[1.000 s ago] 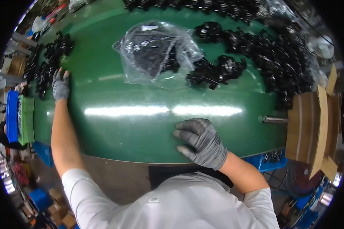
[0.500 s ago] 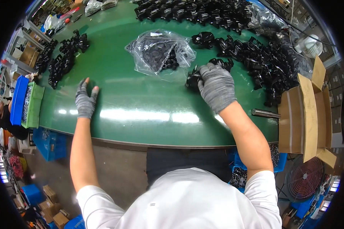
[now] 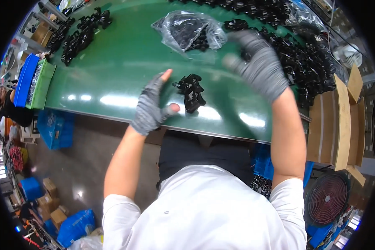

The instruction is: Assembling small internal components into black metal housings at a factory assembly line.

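Note:
Two black moulded parts (image 3: 192,93) lie against each other on the green table (image 3: 112,75), near its front edge. Just left of them is my left hand (image 3: 150,106) in a grey glove with bare fingertips; its thumb and fingers are spread, apart from the parts, and it holds nothing. My right hand (image 3: 262,66), also gloved in grey, is farther right and smeared by motion. Its thumb stands away from the fingers, and nothing shows in its grasp. Beyond it a long pile of similar black parts (image 3: 306,66) is partly covered by the hand.
A clear plastic bag (image 3: 185,31) of small black pieces lies mid-table. More black parts (image 3: 81,35) sit at far left. Green (image 3: 43,83) and blue (image 3: 26,79) bins stand at the left edge; an open cardboard box (image 3: 321,129) and a fan (image 3: 327,198) are at right.
The two black parts now lie near the front edge, released from my right hand, which has moved back toward the right pile. My left hand has come rightward beside them. The view has shifted.

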